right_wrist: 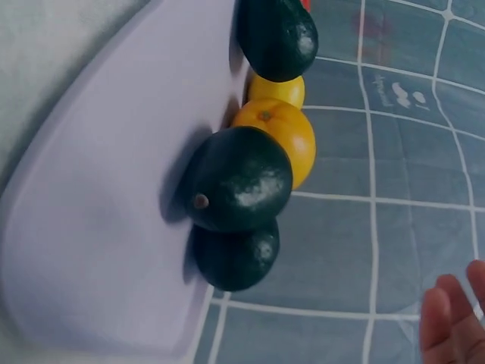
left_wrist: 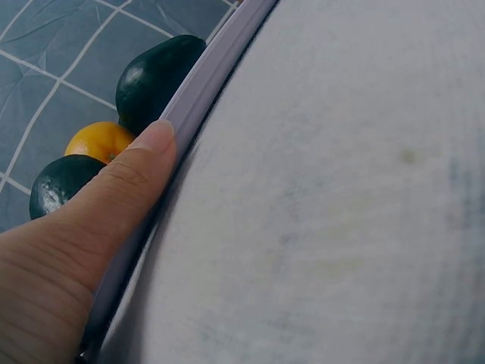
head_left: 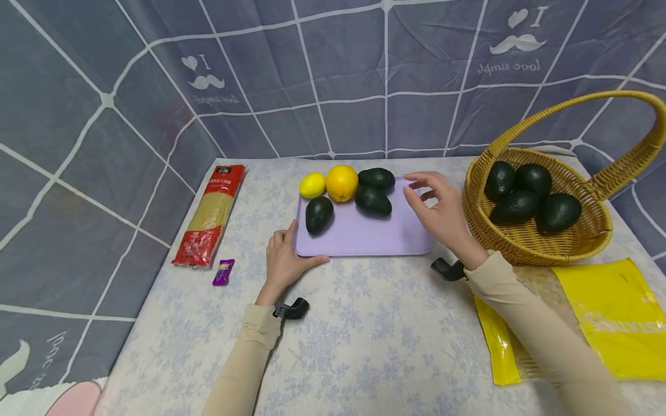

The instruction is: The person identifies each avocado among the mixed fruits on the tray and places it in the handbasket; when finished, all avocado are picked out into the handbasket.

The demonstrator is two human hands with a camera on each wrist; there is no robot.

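A lilac tray (head_left: 359, 238) carries a lemon (head_left: 312, 185), an orange (head_left: 341, 182) and three dark green avocados: one avocado (head_left: 319, 215) at the left, another avocado (head_left: 373, 201) right of the orange, and a third avocado (head_left: 377, 178) behind that one. My left hand (head_left: 283, 260) spans the tray's near left corner, fingers along the left side and thumb along the front edge. In the left wrist view the thumb (left_wrist: 125, 178) rests against the rim. Over the tray's right end, my right hand (head_left: 439, 211) holds nothing, its fingers loosely bent.
A wicker basket (head_left: 520, 249) with a tall handle and several avocados inside stands at the right. Before it lies a yellow package (head_left: 598, 323), partly under the right forearm. A red noodle pack (head_left: 210, 214) and a purple wrapped candy (head_left: 224, 272) lie at the left.
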